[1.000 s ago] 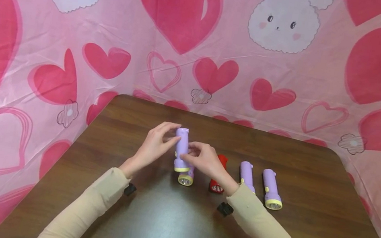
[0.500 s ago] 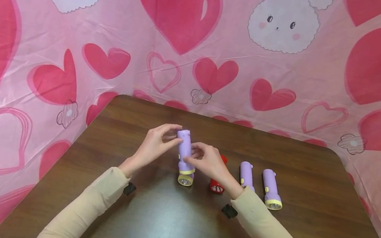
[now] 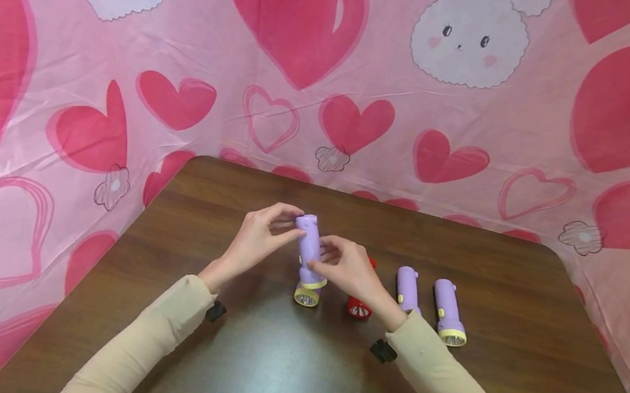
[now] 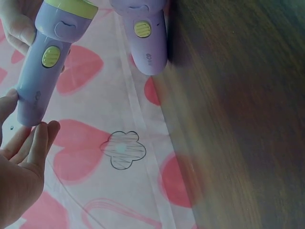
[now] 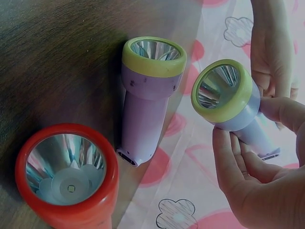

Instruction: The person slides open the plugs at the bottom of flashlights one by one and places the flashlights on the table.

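A purple flashlight with a yellow rim is held above the table between both hands. My left hand pinches its tail end, thumb on one side and fingers on the other, as the left wrist view shows too. Nearer the lamp head, my right hand grips the barrel; in the right wrist view its thumb and fingers sit just behind the yellow rim. Below it lies a second purple flashlight, mostly covered in the head view except for its lens end.
A red flashlight lies right of that one, partly behind the right hand. Farther right are two more purple flashlights, one partly hidden by the right sleeve, the other fully visible. Heart-patterned cloth surrounds the brown wooden table.
The held flashlight has shifted slightly right, its lamp end now over the lying purple one. Both hands keep hold of it, and the right hand has moved a little right.
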